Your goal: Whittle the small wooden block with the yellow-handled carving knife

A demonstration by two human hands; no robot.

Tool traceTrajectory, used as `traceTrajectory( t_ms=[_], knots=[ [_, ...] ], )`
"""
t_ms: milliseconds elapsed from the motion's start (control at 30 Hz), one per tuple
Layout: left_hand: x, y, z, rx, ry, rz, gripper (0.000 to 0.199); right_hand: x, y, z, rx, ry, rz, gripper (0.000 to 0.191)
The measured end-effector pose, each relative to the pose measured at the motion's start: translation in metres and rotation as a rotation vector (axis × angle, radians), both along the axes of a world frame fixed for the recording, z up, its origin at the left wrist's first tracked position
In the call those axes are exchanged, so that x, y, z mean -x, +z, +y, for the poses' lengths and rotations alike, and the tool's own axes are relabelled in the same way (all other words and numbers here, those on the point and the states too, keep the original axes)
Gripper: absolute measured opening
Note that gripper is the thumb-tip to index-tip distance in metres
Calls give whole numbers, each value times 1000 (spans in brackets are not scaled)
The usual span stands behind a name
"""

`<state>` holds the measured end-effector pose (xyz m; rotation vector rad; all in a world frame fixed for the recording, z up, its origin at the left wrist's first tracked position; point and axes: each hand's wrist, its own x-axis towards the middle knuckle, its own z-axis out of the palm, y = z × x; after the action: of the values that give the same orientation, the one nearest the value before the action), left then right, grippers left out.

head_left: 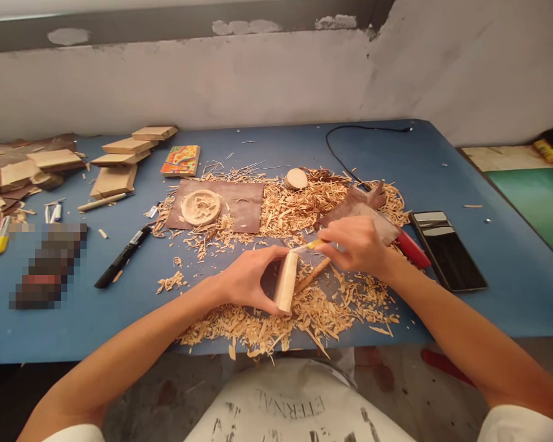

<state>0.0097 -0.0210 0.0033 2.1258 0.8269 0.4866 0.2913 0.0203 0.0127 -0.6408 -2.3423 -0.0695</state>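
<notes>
My left hand (253, 276) grips a pale wooden block (286, 282) by its two ends, thumb at the near end and fingers at the far end. In my right hand (354, 242) is a utility knife (314, 244) with a yellow handle. Its blade points left and meets the far end of the block, near my left fingertips. Wood shavings (322, 307) lie beneath and around both hands. A thin brown stick (314, 274) rests among them, just right of the block.
A carved wooden disc (201, 207) sits on brown sandpaper (244, 209) beyond my hands, with a small round wood slice (296, 178) to its right. A phone (447, 248) and a red-handled tool (413, 248) lie at right. At left are a black marker (122, 258) and several wooden blocks (115, 179).
</notes>
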Motion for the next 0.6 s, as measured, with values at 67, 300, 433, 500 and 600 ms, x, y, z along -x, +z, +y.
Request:
traceTrajectory(
  t_ms=[67,300,433,500,600],
  knots=[
    [0,-1,0,-11,-1,-8,94,9,-1,-9,2,85,-16,34],
    [0,-2,0,2,-10,-39,93,13,-8,-10,32,143,-78,36],
    [0,-1,0,2,4,-28,93,9,-6,-6,2,103,-94,36],
    [0,-2,-1,1,11,-34,93,7,-5,-4,-24,82,-103,35],
    [0,-3,0,21,18,-66,93,5,-5,-2,-65,57,-105,34]
  ],
)
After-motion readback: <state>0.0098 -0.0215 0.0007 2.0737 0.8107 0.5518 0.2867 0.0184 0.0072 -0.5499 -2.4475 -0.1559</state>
